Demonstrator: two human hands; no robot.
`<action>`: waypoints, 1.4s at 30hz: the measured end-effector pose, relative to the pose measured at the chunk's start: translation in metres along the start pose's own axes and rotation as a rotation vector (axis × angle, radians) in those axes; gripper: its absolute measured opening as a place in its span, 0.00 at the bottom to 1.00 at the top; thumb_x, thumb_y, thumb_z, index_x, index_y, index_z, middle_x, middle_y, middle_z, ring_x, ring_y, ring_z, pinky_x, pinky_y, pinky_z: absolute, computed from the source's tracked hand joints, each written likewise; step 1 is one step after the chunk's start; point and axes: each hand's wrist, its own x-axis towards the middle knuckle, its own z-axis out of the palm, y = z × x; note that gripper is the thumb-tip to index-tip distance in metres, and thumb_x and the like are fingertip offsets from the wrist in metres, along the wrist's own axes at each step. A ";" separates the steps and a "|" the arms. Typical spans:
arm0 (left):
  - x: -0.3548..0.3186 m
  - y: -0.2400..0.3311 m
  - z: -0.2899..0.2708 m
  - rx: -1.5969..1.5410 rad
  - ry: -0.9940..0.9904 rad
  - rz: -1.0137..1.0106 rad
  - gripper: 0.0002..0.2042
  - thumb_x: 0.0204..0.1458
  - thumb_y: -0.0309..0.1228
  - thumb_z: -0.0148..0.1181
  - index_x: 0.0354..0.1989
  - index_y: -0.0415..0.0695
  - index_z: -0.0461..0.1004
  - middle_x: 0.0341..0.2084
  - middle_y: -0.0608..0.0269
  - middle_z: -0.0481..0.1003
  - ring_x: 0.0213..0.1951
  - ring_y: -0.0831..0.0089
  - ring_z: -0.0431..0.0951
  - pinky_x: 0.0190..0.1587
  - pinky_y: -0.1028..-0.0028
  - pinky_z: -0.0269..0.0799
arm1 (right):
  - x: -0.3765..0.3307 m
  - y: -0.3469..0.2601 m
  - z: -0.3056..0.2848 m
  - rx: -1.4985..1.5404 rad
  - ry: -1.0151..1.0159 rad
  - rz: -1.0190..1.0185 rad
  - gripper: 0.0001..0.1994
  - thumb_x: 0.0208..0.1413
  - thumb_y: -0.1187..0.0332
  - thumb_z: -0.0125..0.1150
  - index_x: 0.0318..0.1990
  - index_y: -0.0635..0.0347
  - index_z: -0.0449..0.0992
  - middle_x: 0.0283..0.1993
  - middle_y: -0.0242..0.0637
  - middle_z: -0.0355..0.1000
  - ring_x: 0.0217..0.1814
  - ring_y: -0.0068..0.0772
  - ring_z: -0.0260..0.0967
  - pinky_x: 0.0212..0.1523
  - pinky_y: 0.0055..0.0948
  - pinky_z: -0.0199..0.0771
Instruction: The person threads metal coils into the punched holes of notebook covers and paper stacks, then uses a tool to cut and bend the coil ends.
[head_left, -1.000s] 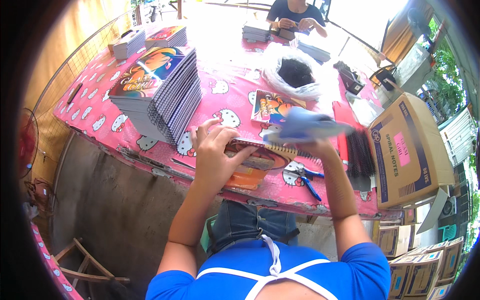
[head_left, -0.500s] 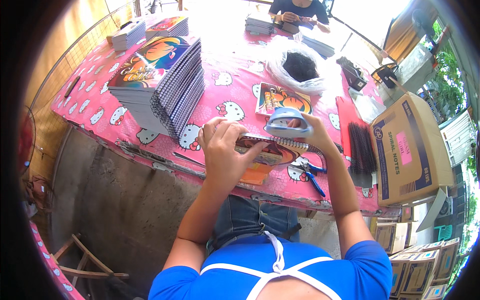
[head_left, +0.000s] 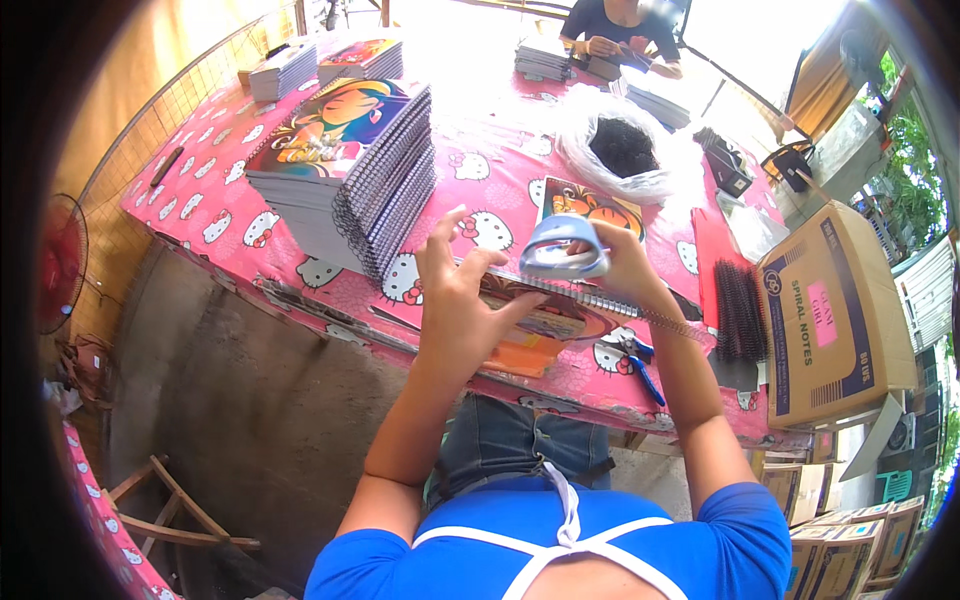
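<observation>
My left hand grips a notebook propped up on the table's near side, thumb against its colourful cover and fingers spread behind the top edge. Along that upper edge runs a dark spiral coil, whose loose end sticks out past the right corner, over my right forearm. My right hand is closed around a light blue and white tool with a looped handle, held just above the coil; its exact kind is unclear. Under the notebook's right side lie blue-handled pliers. Another notebook lies flat just beyond.
A tall stack of spiral notebooks stands at left. Behind are a plastic bag of black coils and smaller stacks. At right sit a bundle of coils and a cardboard box. Across the table works another person.
My left fingers have lifted and spread from the notebook's top edge. The coil's loose end, curled downward before, now stretches out to the right. The tool has shifted slightly left along the edge.
</observation>
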 end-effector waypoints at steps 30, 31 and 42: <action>-0.004 -0.041 -0.020 -1.058 -0.021 -0.514 0.13 0.46 0.14 0.63 0.41 0.35 0.76 0.36 0.62 0.75 0.38 0.78 0.75 0.39 0.79 0.74 | -0.007 0.035 0.034 -0.581 0.141 -0.126 0.18 0.38 0.65 0.69 0.40 0.58 0.74 0.39 0.40 0.73 0.43 0.43 0.72 0.40 0.36 0.73; 0.000 -0.041 -0.018 -1.064 -0.061 -0.519 0.12 0.46 0.14 0.63 0.40 0.35 0.75 0.35 0.62 0.76 0.38 0.78 0.75 0.39 0.79 0.74 | -0.022 0.051 0.036 -0.635 0.189 -0.134 0.18 0.39 0.63 0.69 0.39 0.57 0.74 0.42 0.40 0.72 0.46 0.46 0.71 0.41 0.39 0.73; 0.004 0.053 -0.078 -0.410 0.636 0.439 0.14 0.40 0.23 0.73 0.32 0.43 0.72 0.32 0.59 0.77 0.30 0.69 0.78 0.32 0.74 0.77 | -0.171 0.070 0.000 -0.552 0.183 0.257 0.32 0.45 0.56 0.68 0.57 0.61 0.67 0.65 0.51 0.58 0.67 0.54 0.53 0.64 0.48 0.55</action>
